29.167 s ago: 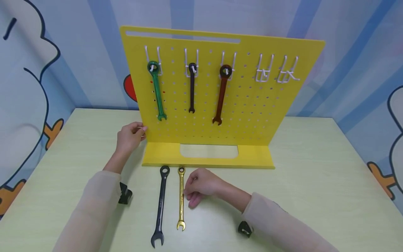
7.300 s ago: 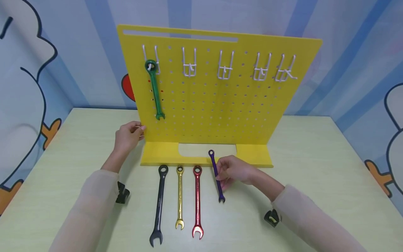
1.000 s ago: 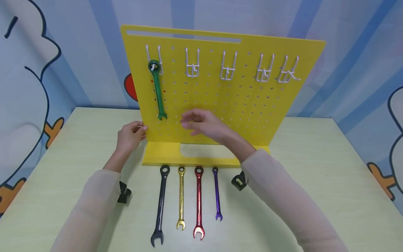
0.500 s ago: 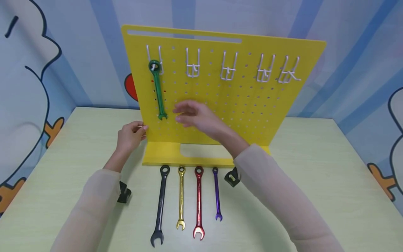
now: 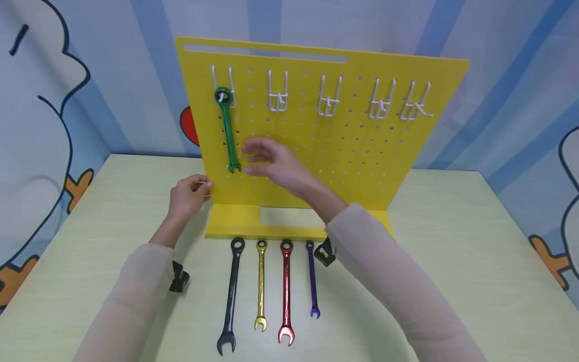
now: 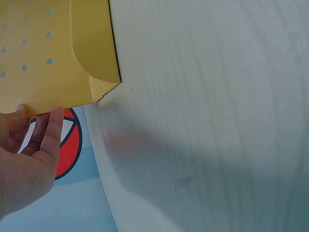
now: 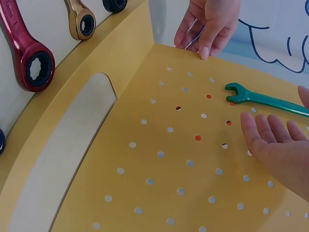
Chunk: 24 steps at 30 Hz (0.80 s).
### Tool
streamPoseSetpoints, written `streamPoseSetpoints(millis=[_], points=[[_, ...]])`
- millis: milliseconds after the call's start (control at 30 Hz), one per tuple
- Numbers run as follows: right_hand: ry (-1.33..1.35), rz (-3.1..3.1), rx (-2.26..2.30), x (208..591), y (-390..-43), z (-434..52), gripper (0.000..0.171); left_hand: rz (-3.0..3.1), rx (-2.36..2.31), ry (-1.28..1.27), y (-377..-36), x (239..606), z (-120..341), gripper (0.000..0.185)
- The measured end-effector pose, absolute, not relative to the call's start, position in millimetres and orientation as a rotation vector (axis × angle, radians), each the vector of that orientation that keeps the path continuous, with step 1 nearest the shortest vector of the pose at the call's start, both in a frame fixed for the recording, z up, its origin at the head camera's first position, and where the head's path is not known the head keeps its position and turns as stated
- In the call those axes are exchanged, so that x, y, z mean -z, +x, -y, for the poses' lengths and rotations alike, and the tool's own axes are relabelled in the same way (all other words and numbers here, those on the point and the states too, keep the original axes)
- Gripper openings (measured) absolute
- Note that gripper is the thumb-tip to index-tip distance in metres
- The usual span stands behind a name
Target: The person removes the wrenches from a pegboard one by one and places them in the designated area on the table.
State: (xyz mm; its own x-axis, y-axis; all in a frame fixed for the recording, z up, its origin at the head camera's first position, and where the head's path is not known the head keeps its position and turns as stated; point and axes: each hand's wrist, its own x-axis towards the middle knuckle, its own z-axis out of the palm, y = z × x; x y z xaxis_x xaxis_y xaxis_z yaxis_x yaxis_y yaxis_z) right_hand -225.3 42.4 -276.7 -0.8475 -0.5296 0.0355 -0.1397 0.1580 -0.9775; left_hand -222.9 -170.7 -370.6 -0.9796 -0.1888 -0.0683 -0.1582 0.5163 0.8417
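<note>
The right hand [image 5: 271, 161] hovered with fingers straight and slightly spread just beside the open end of the green wrench [image 5: 227, 131]; the wrench hung from the leftmost hook of the yellow pegboard [image 5: 362, 151]; the left hand [image 5: 187, 196] pinched the board's left edge.

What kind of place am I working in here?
Probably a staged tabletop set-up rather than a real workshop: a pale table with a freestanding yellow pegboard, coloured wrenches laid in a row, and cartoon-painted walls around it.
</note>
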Motion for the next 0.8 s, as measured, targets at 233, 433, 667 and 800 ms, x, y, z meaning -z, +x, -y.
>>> streamPoseSetpoints(millis=[233,433,667,800], points=[[-0.654,-2.146,1.743,276.7,-227.0,-35.5,0.05,2.721,1.517,0.261,-221.8,368.8,173.1,0.031],[-0.666,-2.138,1.751,276.6,-228.1,-31.6,0.053,2.707,1.514,0.285,-221.7,368.9,171.4,0.03],[-0.673,-2.144,1.749,275.0,-226.9,-28.8,0.055,2.708,1.48,0.285,-223.4,372.1,172.2,0.03],[-0.673,-2.14,1.754,273.9,-226.6,-26.8,0.056,2.712,1.497,0.249,-222.3,370.5,173.3,0.03]])
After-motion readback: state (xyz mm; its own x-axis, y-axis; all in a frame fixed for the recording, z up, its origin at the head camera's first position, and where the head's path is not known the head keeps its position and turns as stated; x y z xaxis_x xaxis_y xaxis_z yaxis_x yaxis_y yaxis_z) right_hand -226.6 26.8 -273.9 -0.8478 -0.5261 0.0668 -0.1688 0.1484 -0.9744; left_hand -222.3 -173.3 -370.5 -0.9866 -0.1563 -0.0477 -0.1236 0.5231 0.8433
